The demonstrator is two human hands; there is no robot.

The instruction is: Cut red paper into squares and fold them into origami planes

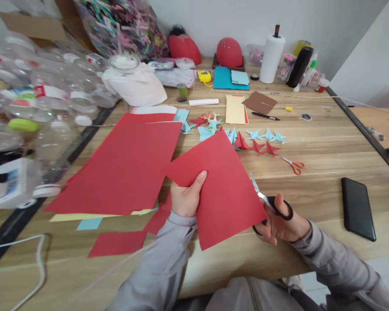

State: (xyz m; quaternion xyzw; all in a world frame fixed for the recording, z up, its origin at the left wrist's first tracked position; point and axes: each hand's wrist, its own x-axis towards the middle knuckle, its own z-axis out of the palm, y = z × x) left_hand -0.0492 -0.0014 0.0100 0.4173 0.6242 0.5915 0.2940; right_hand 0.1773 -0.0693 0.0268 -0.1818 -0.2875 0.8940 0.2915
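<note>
My left hand (187,196) grips a red sheet of paper (222,190) near its left side, thumb on top and the other fingers hidden beneath. The sheet is held up, tilted, above the table. At its right edge my right hand (283,222) holds black-handled scissors (262,196), thumb through one loop. The blades are apart at the paper's edge; part of the lower handle is hidden behind the sheet. Left of my left hand lies a stack of large red sheets (129,164). Smaller red paper pieces (118,243) rest in front of the stack.
Folded paper cranes (257,147), blue and red, lie beyond the sheet. Orange-handled scissors (294,165) and a black phone (358,208) are on the right. Many plastic bottles (52,93) crowd the left. A white cable (40,259) crosses the front left corner.
</note>
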